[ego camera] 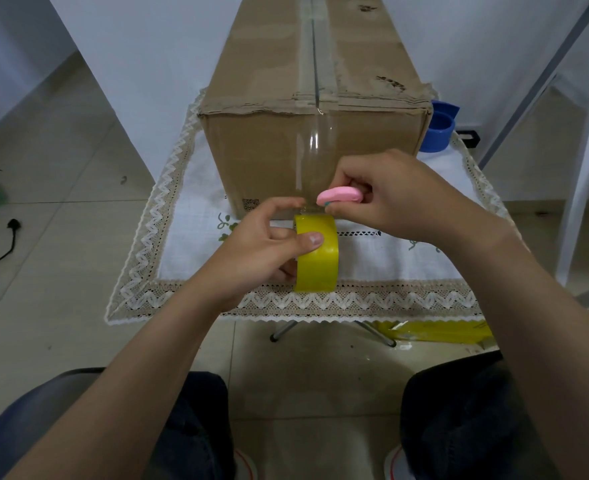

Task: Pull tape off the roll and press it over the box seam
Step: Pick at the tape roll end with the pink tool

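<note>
A long brown cardboard box [272, 147] lies on a small table, its top seam [315, 60] running away from me under clear tape. A clear tape strip [308, 161] runs down the box's near face to a yellow tape roll [317, 261]. My left hand [262, 251] grips the roll, thumb across its outer face, just in front of the box's lower edge. My right hand [390, 195] pinches a small pink cutter [338, 195] right where the strip leaves the roll.
A white lace-edged tablecloth [372, 268] covers the table. A blue tape dispenser [438, 128] stands behind the box's right corner. Yellow packaging [438, 332] lies on the tiled floor under the table. A black cable and plug [5, 244] lie at left. My knees are below.
</note>
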{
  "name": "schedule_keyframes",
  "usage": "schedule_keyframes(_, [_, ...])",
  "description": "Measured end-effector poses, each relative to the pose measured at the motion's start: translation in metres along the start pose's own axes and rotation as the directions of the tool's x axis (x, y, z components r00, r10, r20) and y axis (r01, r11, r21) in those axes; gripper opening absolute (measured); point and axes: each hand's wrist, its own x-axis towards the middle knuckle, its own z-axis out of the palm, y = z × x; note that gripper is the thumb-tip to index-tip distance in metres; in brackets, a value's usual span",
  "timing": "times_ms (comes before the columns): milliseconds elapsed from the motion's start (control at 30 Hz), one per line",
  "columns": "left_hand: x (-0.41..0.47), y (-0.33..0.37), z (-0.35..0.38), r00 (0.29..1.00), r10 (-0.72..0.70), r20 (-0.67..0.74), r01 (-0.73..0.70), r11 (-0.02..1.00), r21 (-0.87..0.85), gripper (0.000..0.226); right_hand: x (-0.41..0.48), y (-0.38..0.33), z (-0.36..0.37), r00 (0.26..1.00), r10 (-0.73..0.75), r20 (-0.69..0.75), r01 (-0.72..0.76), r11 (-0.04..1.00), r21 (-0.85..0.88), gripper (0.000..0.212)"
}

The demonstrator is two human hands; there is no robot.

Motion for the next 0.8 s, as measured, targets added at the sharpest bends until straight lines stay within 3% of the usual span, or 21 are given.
schedule_keyframes(367, [0.0, 0.001, 0.002, 1.0, 0.0, 0.001, 0.0, 0.999, -0.047, 0.053, 0.019, -0.009, 0.003, 0.995, -0.024, 0.093, 0.038, 0.987, -0.154, 0.025])
schedule_keyframes(567, [0.001, 0.0, 0.001, 1.0, -0.002, -0.002, 0.002, 1.0, -0.026, 0.055, 0.024, -0.012, 0.002, 0.993, -0.032, 0.115, 0.05, 0.987, -0.155, 0.021])
schedule_keyframes(800, [0.0, 0.0, 0.003, 1.0, -0.004, -0.007, 0.004, 0.999, -0.036, 0.054, 0.022, -0.01, -0.001, 0.988, -0.034, 0.152, 0.047, 0.995, -0.086, 0.032])
